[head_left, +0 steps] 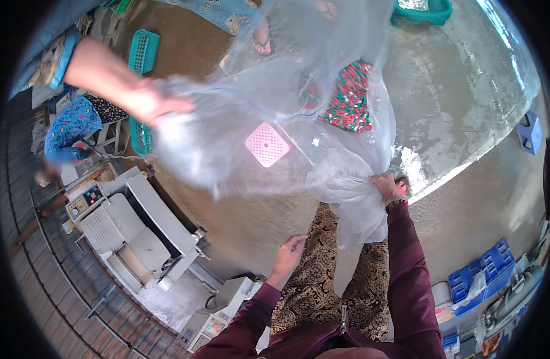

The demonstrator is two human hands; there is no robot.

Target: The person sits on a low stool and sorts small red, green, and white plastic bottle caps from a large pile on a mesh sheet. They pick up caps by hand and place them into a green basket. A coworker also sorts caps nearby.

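A large clear plastic bag (pixel 269 102) is stretched out in front of me. My right hand (pixel 384 186) is closed around a bunched part of the bag at its lower right. My left hand (pixel 290 248) hovers lower down with its fingers loosely apart, holding nothing, a little below the plastic. Another person's hand (pixel 149 99) reaches in from the upper left and grips the bag's far end. Through the plastic I see a red and green patterned cloth (pixel 350 96) and a pink square grid piece (pixel 267 144); whether either is inside the bag I cannot tell.
White machines (pixel 131 227) stand at the lower left on a tiled floor. A teal basket (pixel 143 54) lies at the upper left, another teal basket (pixel 421 12) at the top. Blue crates (pixel 484 269) and a blue stool (pixel 529 131) are on the right. A person in blue patterned clothes (pixel 71 128) is at the left.
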